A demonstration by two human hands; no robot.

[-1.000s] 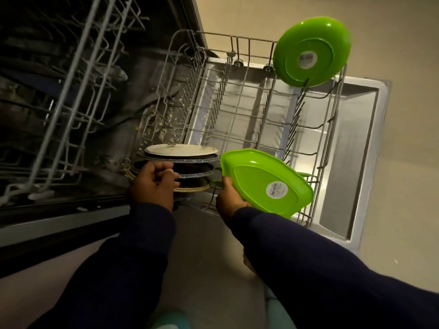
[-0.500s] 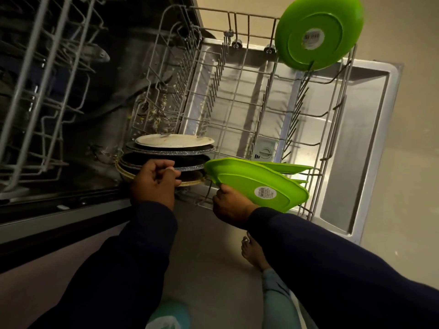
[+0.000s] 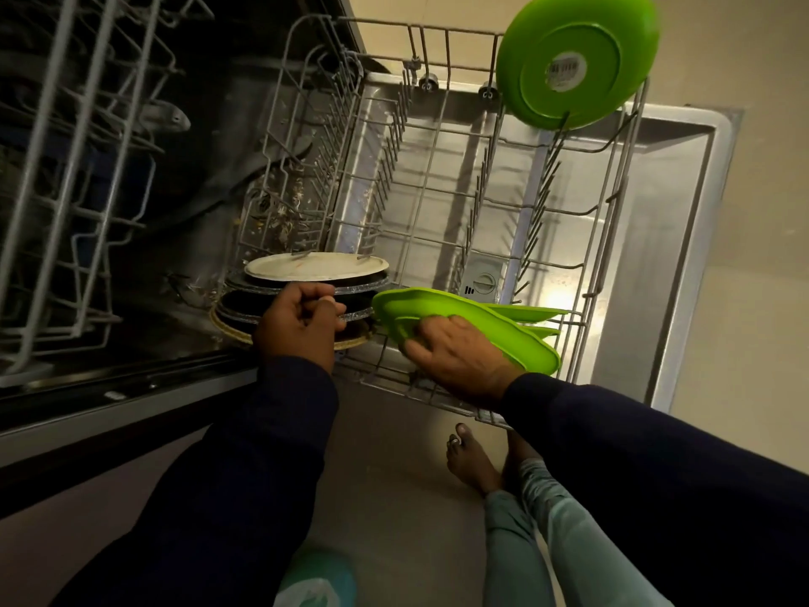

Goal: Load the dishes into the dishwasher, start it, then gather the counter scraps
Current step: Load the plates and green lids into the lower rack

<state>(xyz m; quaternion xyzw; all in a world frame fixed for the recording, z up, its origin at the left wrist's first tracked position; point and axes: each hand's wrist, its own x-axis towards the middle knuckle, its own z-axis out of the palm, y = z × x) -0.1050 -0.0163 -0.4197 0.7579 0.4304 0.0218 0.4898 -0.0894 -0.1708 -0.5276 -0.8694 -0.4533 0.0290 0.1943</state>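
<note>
While the left hand (image 3: 302, 326) stays, the green plate (image 3: 473, 326) has tipped flatter — right hand (image 3: 455, 361) atop.

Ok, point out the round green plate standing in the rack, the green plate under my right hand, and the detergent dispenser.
Round green plate (image 3: 573, 59), head view: on its underside, near the label.
Green plate under the right hand (image 3: 442, 306), head view: on its upper surface.
Detergent dispenser (image 3: 483, 283), head view: on its round cap.
</note>
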